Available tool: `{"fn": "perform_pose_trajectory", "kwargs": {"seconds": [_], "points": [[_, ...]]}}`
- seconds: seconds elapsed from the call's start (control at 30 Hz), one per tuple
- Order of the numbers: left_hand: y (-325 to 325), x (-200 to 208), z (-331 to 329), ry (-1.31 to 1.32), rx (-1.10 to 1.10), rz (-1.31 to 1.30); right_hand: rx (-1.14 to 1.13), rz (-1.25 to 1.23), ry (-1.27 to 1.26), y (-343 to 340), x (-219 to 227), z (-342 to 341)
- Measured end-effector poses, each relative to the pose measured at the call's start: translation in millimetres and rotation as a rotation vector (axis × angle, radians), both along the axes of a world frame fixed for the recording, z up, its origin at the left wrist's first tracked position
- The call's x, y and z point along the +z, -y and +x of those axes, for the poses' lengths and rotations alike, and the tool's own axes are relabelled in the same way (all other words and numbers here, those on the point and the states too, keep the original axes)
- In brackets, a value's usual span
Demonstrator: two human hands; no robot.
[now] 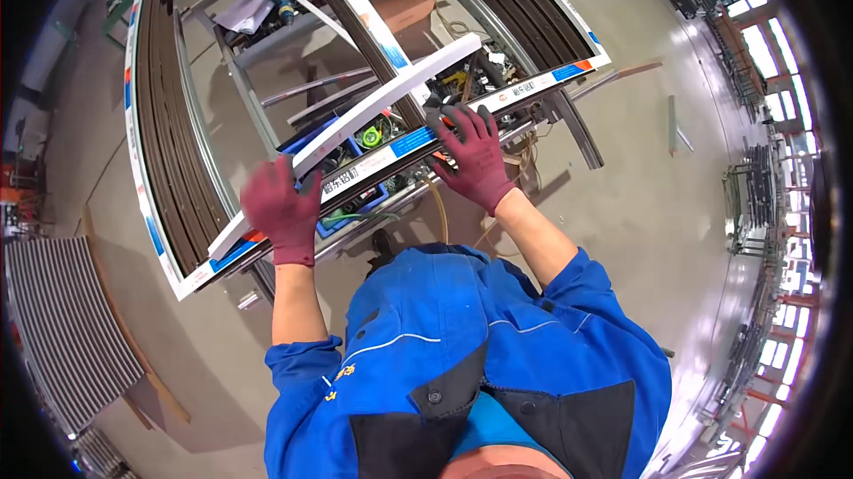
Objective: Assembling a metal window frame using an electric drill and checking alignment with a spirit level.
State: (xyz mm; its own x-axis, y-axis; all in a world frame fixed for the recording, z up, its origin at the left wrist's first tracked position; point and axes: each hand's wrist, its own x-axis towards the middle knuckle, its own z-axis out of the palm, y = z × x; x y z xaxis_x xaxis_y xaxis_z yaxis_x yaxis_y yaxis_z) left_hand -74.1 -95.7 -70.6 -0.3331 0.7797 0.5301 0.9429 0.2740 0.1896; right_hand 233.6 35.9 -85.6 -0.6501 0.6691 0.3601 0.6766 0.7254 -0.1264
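A large window frame (524, 88) of dark profiles, its edges wrapped in printed white, blue and orange film, lies in front of me, with a crossbar (355, 12) running across its middle. A long white strip (386, 97) rests slantwise over it. My left hand (283, 203), in a maroon glove, is closed around the strip near the frame's left front corner; its fingertips are partly hidden. My right hand (471, 155), in a similar glove with dark fingertips, grips the near rail where the crossbar meets it, fingers over the rail and thumb on the near side.
Below the frame, a blue bin (326, 228) holds small parts beside a green tape measure (371, 137). Tools and a power drill (283, 8) lie on a grey bench (302, 35) behind. Stacked ribbed profiles (67, 328) lie on the floor at left, and more racks (755, 203) stand right.
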Motion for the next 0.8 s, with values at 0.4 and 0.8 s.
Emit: {"fn": "perform_pose_trajectory", "kwargs": {"seconds": [0.4, 0.8], "points": [[-1, 3, -2, 0.002, -0.021, 0.060, -0.022, 0.058, -0.107, -2, 6, -11], [6, 6, -7, 0.084, -0.062, 0.023, -0.024, 0.086, -0.174, -6, 8, -14]]}}
